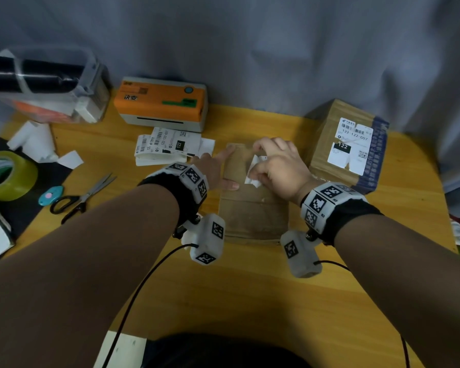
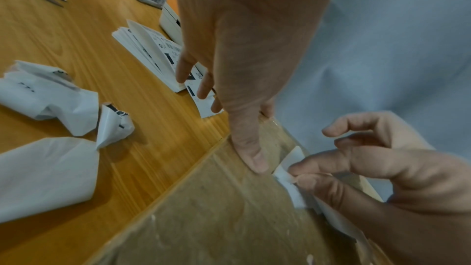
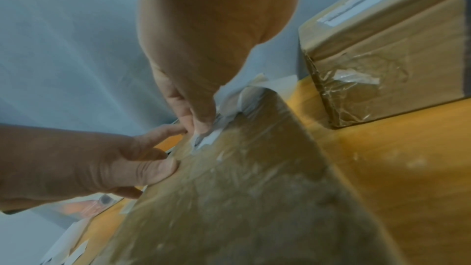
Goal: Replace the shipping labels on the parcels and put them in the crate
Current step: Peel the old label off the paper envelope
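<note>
Old label (image 1: pixel 252 172) on the flat parcel (image 1: pixel 252 211) is mid-peel: mostly torn off, a white scrap left near the far end, bare cardboard with paper residue on the rest of the top face. Parcel lies flat at table (image 1: pixel 250 288) centre.

Right hand (image 1: pixel 278 168) pinches the lifted scrap between thumb and forefinger; wrist views confirm paper in the pinch. Left hand (image 1: pixel 214 171) has fingers straight, thumb pressing the parcel's top just beside the peel line, index reaching to its far left corner: holding it down, not gripping.

Step, as I read it: label removal on this parcel, nearly done. Next needs a low, slow pull along the face while the left keeps the parcel pinned; the scrap looks thin and torn, likely to shred.

Then a new label from the stack (image 1: pixel 168 148) in front of the printer (image 1: pixel 161 103), just left of the parcel.

Second box (image 1: pixel 348 144) on the right carries a label; old or new, can't tell.

Crate (image 1: pixel 45 83) is far left, well apart. Peeled scraps (image 1: pixel 35 140), tape (image 1: pixel 4 175) and scissors (image 1: pixel 83 196) are to the left.
</note>
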{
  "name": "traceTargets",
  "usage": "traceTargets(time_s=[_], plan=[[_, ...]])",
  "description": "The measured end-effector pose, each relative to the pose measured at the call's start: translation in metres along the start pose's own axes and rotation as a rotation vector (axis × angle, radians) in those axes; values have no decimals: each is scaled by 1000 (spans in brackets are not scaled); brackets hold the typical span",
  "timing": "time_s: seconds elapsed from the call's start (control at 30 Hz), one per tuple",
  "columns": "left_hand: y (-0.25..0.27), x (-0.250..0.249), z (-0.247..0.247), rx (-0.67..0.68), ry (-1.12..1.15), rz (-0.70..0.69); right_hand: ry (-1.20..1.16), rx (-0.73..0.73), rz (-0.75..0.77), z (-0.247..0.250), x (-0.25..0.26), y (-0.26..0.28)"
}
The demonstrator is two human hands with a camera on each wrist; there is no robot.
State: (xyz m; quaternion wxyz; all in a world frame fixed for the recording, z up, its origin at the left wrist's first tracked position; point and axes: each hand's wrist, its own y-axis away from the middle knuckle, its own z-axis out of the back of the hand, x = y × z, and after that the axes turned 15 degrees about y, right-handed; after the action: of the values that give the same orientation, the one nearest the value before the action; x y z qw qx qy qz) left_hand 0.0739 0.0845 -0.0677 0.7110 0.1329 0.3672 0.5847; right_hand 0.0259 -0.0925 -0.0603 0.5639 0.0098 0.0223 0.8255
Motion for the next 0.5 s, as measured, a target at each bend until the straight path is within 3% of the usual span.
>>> traceTargets(time_s=[0.5], plan=[[0,-5,0,10,-30,-27,-77,5,-133,0,-8,19]])
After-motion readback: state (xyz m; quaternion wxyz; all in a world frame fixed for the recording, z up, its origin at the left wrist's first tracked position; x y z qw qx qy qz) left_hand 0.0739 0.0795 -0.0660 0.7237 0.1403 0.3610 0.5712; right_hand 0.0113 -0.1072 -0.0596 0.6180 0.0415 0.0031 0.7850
